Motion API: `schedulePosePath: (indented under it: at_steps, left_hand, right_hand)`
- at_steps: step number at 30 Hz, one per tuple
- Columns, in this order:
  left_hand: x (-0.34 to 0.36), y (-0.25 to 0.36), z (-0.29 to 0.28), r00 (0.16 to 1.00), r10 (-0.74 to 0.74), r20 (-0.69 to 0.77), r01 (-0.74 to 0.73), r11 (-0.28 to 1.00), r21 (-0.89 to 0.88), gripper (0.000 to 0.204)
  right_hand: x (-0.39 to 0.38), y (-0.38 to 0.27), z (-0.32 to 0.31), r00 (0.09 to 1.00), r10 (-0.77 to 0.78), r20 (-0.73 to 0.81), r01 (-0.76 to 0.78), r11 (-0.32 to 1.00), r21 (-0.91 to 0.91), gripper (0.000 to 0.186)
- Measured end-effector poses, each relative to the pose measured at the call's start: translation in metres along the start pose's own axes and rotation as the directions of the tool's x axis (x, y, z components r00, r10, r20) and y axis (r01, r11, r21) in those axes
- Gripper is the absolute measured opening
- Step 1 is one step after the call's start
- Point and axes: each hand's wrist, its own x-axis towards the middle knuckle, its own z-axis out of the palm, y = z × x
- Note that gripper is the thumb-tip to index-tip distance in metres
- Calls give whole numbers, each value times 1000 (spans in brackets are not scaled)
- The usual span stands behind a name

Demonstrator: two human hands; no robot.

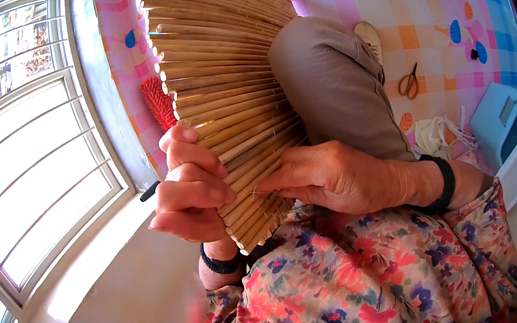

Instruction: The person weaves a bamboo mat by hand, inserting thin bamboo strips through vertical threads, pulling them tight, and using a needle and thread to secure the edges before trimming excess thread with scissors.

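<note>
A mat of thin reed stalks (pixel 229 93) laid side by side leans across my lap, running up past my raised knee. My left hand (pixel 190 181) is curled over the mat's left edge, thumb and fingers closed on the stalk ends. On the mat's face, close to its lower end, my right hand (pixel 340 175) is closed in a pinch. A fine pale thread (pixel 256 191) shows at its fingertips against the stalks. Whether a needle is also between those fingers is too small to tell.
Scissors (pixel 409 83) lie on the checked floor covering, right of my knee. Beyond them are white cloth and cord (pixel 443 133) and a light blue bin (pixel 497 118). A red bristly object (pixel 158 103) is behind the mat. A barred window (pixel 35 173) stands at left.
</note>
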Motion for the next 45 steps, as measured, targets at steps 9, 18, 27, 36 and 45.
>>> schedulePosePath:
  at_steps: [9,18,27,36,45]
  left_hand:
    - [-3,1,-8,992,6,122,-9,1000,26,66]
    - [7,18,-21,970,-30,240,-2,991,131,61]
    - [4,32,-42,896,151,418,-157,987,-21,25]
    - [-41,-32,-117,856,329,399,-406,905,125,27]
    - [-67,-70,-118,854,476,209,-485,875,-12,23]
  right_hand:
    - [0,-2,-3,994,20,111,-13,998,-68,23]
    - [10,-30,6,992,70,109,-44,974,-222,24]
    - [19,-81,41,948,263,179,-105,791,-603,17]
    - [19,-67,122,888,459,25,-237,504,-831,16]
    - [15,-16,150,912,409,-25,-236,474,-848,13]
